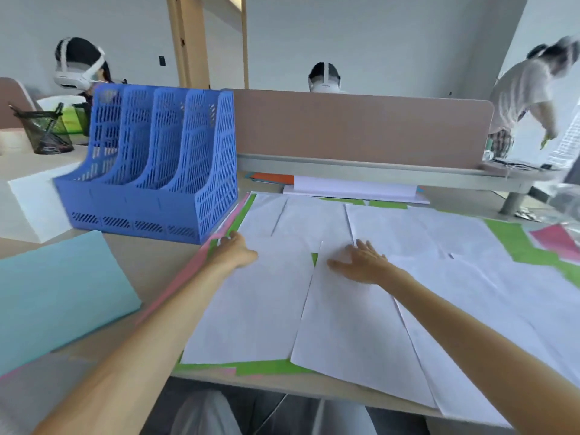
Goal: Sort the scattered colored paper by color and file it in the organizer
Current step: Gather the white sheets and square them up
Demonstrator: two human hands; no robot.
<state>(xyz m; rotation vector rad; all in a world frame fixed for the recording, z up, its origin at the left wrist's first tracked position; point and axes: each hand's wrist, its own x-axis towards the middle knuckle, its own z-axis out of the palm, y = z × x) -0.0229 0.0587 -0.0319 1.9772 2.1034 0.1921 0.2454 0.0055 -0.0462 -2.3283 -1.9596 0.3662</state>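
Our right grip (361,262) lies released, fingers spread flat on the white sheets (266,293) that cover much of the surface (157,262). Green paper (514,243) and pink paper (188,274) show from under them at the edges. Our left grip (234,248) sits at the sheets' left edge, fingers curled away from us; we cannot tell whether it grasps anything. The blue organizer (157,167) stands upright just beyond it. A light blue sheet (53,293) lies apart at the left, and orange paper (273,177) lies by the divider (361,127).
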